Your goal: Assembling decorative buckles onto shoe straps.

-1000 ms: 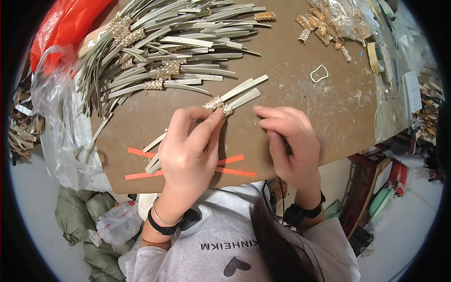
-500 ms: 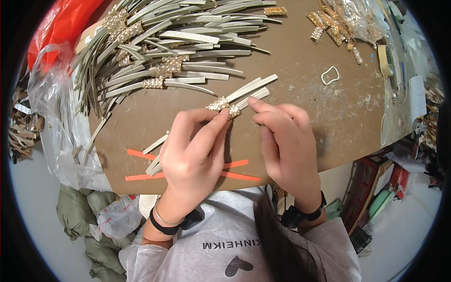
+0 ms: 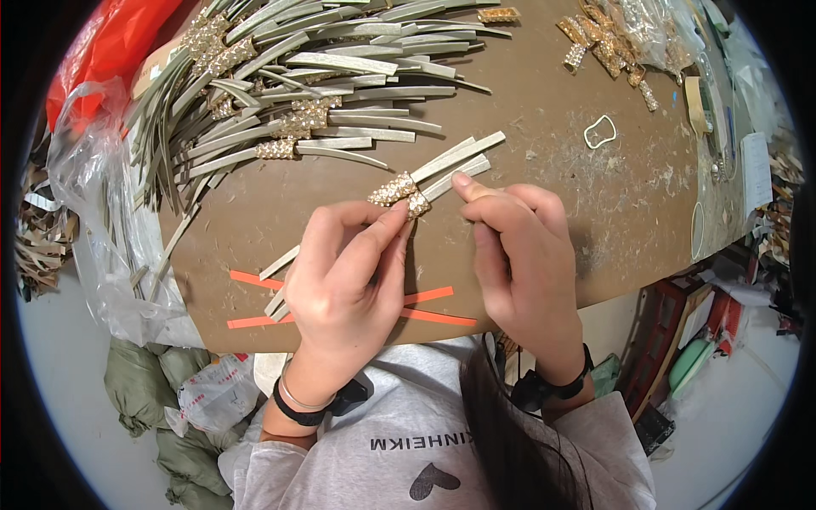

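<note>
My left hand [image 3: 344, 272] pinches a gold, rhinestone-like sleeve [image 3: 418, 204] between thumb and fingertips. A second glittering sleeve lies against it, and pale grey-green flat straps [image 3: 459, 157] run out from both toward the upper right. More strap ends [image 3: 280, 263] come out at the lower left of this hand, its palm covering the stretch between. Beside the upper strap ends is my right hand [image 3: 527, 246], fingers bent and drawn together. One fingertip rests at the lower strap's edge; whether anything is pinched underneath is hidden. Orange strips [image 3: 438, 318] lie flat beneath the left hand.
A big pile of similar straps with gold sleeves [image 3: 306, 119] fills the far left of the brown table [image 3: 629, 221]. Loose gold sleeves [image 3: 605, 55] and clear plastic are at the far right. A white loop [image 3: 600, 133] lies nearer. Plastic bags [image 3: 93, 195] line the left edge.
The sleeves have turned slightly, showing more of their glittering face. The straps' far ends have shifted a little up and right. Both hands stay nearly in place.
</note>
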Demonstrator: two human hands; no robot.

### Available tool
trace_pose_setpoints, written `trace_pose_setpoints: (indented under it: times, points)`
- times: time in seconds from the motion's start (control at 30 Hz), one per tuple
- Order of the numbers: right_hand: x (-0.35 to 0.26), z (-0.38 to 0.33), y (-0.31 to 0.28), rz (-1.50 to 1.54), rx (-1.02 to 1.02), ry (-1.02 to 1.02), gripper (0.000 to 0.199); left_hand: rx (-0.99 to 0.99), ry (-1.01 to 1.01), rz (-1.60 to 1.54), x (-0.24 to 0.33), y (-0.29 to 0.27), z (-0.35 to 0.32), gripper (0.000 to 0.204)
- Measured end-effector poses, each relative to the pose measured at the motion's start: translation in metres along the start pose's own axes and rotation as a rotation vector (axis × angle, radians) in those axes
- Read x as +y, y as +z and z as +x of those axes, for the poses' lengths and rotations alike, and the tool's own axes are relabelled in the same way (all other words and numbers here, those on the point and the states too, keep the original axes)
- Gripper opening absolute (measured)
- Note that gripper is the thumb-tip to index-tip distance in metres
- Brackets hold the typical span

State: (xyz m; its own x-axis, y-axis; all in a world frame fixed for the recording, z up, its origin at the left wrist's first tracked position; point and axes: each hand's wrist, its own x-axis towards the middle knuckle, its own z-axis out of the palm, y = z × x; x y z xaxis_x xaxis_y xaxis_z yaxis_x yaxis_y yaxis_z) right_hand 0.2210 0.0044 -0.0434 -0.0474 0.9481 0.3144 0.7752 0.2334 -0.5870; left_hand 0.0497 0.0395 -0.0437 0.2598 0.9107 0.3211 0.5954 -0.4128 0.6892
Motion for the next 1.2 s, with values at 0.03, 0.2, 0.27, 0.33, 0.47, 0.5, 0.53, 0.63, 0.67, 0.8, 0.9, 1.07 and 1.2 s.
trace_pose_setpoints:
  times: [0.03,0.2,0.27,0.33,0.47,0.5,0.53,0.63,0.67,0.8,0.9,1.07,1.2]
  points:
    - [0.002,0.001,-0.002,0.089,0.006,0.025,0.029,-0.004,0.002,0.001,0.000,0.000,0.000,0.021]
    - [0.004,0.005,-0.008,0.052,0.175,0.352,0.015,-0.011,0.008,-0.005,0.001,0.000,0.001,0.021]
    - [0.001,0.009,-0.005,0.030,0.151,0.381,0.016,0.033,0.023,0.020,0.000,0.002,0.001,0.022]
    - [-0.001,0.012,-0.001,0.001,0.126,0.409,0.019,0.023,0.015,0.022,0.000,0.001,0.001,0.022]
    - [-0.005,0.018,0.006,0.079,0.205,0.474,0.019,-0.001,-0.013,0.011,0.002,0.001,0.000,0.022]
    - [-0.005,0.019,0.007,0.125,0.274,0.528,0.018,0.000,-0.011,0.008,0.002,0.001,0.000,0.022]
    - [-0.005,0.019,0.007,0.122,0.276,0.528,0.018,-0.003,-0.001,0.004,0.001,0.001,0.000,0.022]
    - [-0.004,0.020,0.011,-0.019,0.218,0.454,0.018,-0.009,0.005,0.004,0.001,-0.001,-0.001,0.022]
    - [-0.004,0.021,0.012,0.003,0.242,0.471,0.017,-0.013,0.001,0.009,0.001,-0.001,0.000,0.021]
    - [-0.004,0.023,0.012,-0.012,0.232,0.477,0.016,-0.005,0.018,0.010,-0.001,0.000,-0.001,0.021]
    - [-0.002,0.023,0.011,0.027,0.226,0.457,0.012,-0.004,0.017,-0.005,-0.001,0.000,0.000,0.021]
    - [-0.002,0.020,0.011,0.259,0.329,0.543,0.008,-0.006,0.033,0.018,0.000,0.000,0.001,0.021]
    - [-0.002,0.023,0.013,0.426,0.420,0.681,0.007,0.002,0.024,0.028,0.002,-0.001,0.001,0.022]
